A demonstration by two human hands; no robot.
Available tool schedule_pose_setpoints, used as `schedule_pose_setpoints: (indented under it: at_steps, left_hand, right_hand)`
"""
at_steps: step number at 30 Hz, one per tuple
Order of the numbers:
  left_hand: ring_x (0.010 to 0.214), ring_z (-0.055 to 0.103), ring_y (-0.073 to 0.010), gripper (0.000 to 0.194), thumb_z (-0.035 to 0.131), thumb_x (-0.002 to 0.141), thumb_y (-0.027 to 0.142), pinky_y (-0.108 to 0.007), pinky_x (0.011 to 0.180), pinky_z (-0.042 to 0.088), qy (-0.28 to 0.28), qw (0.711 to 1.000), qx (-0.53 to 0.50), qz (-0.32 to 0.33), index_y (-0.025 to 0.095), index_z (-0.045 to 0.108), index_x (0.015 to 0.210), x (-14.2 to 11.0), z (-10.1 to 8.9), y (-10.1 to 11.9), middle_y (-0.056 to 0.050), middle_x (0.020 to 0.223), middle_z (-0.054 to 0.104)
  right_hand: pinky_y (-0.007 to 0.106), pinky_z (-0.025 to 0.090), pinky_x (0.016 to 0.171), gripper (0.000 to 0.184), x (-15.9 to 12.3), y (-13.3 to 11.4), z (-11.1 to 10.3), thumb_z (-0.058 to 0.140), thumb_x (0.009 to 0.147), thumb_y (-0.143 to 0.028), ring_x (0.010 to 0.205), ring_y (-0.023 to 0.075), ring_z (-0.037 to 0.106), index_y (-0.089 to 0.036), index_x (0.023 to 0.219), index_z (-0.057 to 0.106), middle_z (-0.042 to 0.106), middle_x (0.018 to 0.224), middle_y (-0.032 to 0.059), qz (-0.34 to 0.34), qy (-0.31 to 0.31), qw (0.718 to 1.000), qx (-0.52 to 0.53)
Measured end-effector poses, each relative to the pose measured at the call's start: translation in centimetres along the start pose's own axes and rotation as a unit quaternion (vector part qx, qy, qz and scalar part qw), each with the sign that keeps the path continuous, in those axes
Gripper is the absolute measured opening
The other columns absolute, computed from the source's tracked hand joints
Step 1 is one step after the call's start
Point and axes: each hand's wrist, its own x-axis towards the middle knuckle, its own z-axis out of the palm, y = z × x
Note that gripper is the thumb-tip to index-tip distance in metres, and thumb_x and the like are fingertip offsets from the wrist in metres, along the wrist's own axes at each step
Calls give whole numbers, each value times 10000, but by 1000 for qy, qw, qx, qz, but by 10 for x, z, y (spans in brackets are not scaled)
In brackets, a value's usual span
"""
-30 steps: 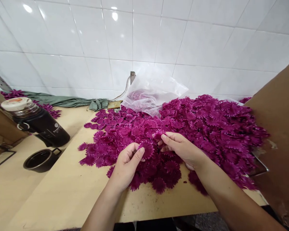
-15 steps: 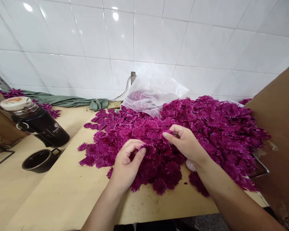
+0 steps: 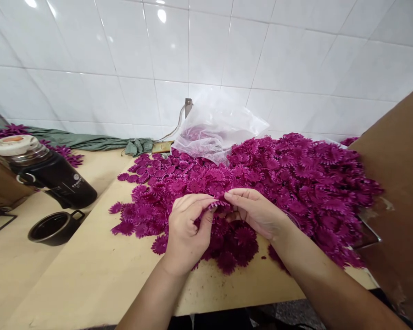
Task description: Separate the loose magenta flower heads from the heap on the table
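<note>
A large heap of magenta fabric flower heads (image 3: pixel 289 178) covers the right and middle of a pale wooden board (image 3: pixel 89 275). My left hand (image 3: pixel 187 231) and my right hand (image 3: pixel 256 213) meet over the near part of the heap. Both pinch the same small stack of flower heads (image 3: pixel 217 203) between fingertips and thumbs, left hand on its left edge, right hand on its right. The fingers of both hands are curled closed on it.
A clear plastic bag (image 3: pixel 216 130) with some flowers lies at the back against the white tiled wall. At left lie a black flask (image 3: pixel 51 176) on its side and a black cup (image 3: pixel 53 228). A brown cardboard panel (image 3: pixel 399 183) stands at right. A green cloth (image 3: pixel 89 143) lies along the wall.
My two hands have come together; the right hand moved left and down to the flowers that the left hand raised, and both now pinch one stack.
</note>
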Motion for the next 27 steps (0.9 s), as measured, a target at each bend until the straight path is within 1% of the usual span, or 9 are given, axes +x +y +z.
schedule_pose_setpoints:
  at_steps: [3,8,11,13,14,18,20,23,27]
  left_hand:
    - [811,640,-162,143,544,806,118,-326,768,482,-4,1000,-3,1,193,655,856,-1,-1,2,-40,859,721]
    - [823,642,-175,154,549,805,124,-333,767,492,-11,1000,-12,7,205,668,861,-2,-7,3,-40,859,722]
    - [829,639,-171,157,550,804,118,-323,773,498,7,1000,-10,-7,194,671,869,0,-14,0,-47,865,716]
    - [819,639,-164,149,552,805,120,-309,769,504,14,1000,-11,-16,187,672,861,2,-19,-1,-49,853,712]
    - [818,640,-162,146,552,806,122,-305,767,506,5,1000,-16,-16,186,674,855,3,-22,-1,-48,848,712]
    - [912,640,-178,179,535,806,105,-334,817,495,-59,998,-29,15,196,682,855,4,-21,2,-57,948,717]
    - [971,630,-193,198,528,804,98,-366,854,474,-75,997,-13,34,202,679,879,3,-16,4,-63,1030,708]
    - [935,648,-191,209,519,809,94,-378,838,452,-66,997,23,45,207,665,907,1,-9,4,-53,1020,719]
    - [810,670,-178,208,515,798,82,-362,768,438,-41,996,65,39,209,660,877,-2,-6,2,-34,906,740]
  right_hand:
    - [198,482,506,244,3,0,3,799,540,-347,538,66,526,-157,613,664,601,588,-38,-6,22,1000,-4]
    - [195,458,435,99,8,-1,8,711,598,-239,532,85,523,-169,607,641,585,586,-38,-4,43,999,5]
    - [180,432,408,62,8,-3,5,659,646,-221,501,77,506,-181,625,617,586,582,-41,-3,65,998,15]
    - [170,430,415,101,8,-3,2,674,656,-233,492,65,499,-183,625,591,587,587,-48,-10,78,997,27]
    - [168,434,425,133,7,-3,0,699,644,-241,495,60,499,-181,622,583,586,590,-52,-14,77,997,29]
    - [194,475,510,275,5,-1,1,821,505,-272,536,63,542,-164,628,600,612,607,-51,-21,44,998,26]
    - [196,484,558,327,5,1,4,851,438,-284,558,63,562,-161,624,612,626,605,-50,-33,44,998,32]
    - [166,464,569,330,5,4,10,858,422,-289,559,44,550,-157,598,613,619,589,-58,-41,49,997,38]
    - [192,478,540,297,3,11,13,837,473,-311,547,56,530,-165,568,596,586,572,-65,-9,36,997,69]
